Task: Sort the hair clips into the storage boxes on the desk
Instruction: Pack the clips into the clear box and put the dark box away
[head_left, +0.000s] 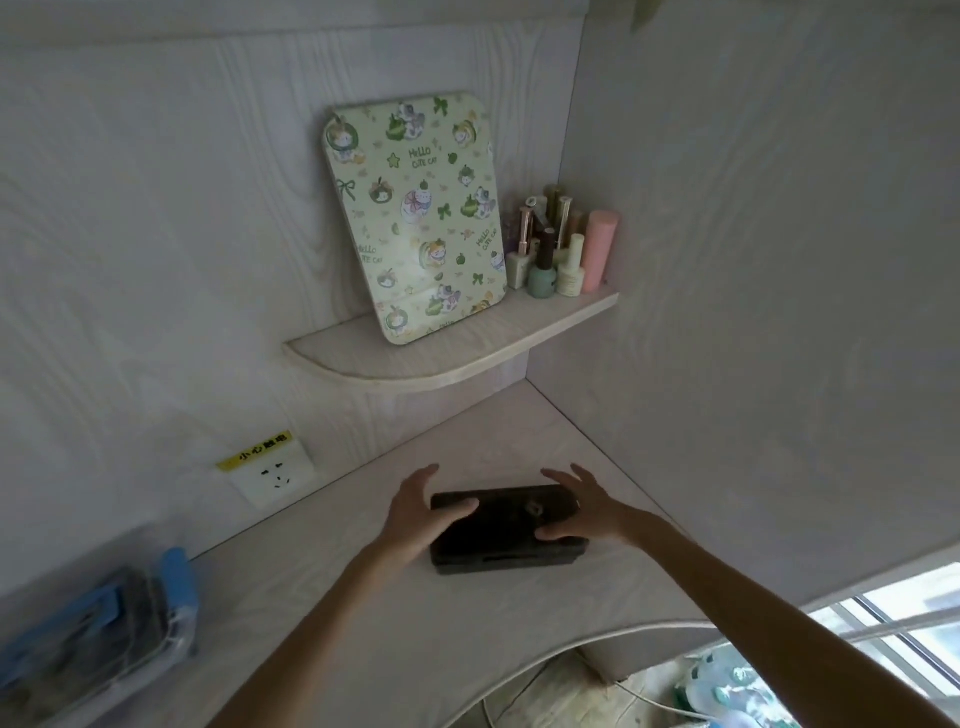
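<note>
A dark rectangular storage box (506, 527) lies closed on the pale desk (363, 623), near the corner. My left hand (421, 512) sits at the box's left end, thumb resting on the lid and fingers spread behind it. At the right end my right hand (584, 506) has its thumb on the lid's front right and its fingers spread over the far side. A clear storage box with blue clasps (98, 623) stands at the desk's left edge with dark things inside. No loose hair clips show.
A corner shelf (441, 358) above the desk carries a green cartoon-print mirror (415, 218) and several nail polish bottles (561, 249). A wall socket (272, 475) with a yellow label sits left of the box. Walls close in behind and to the right.
</note>
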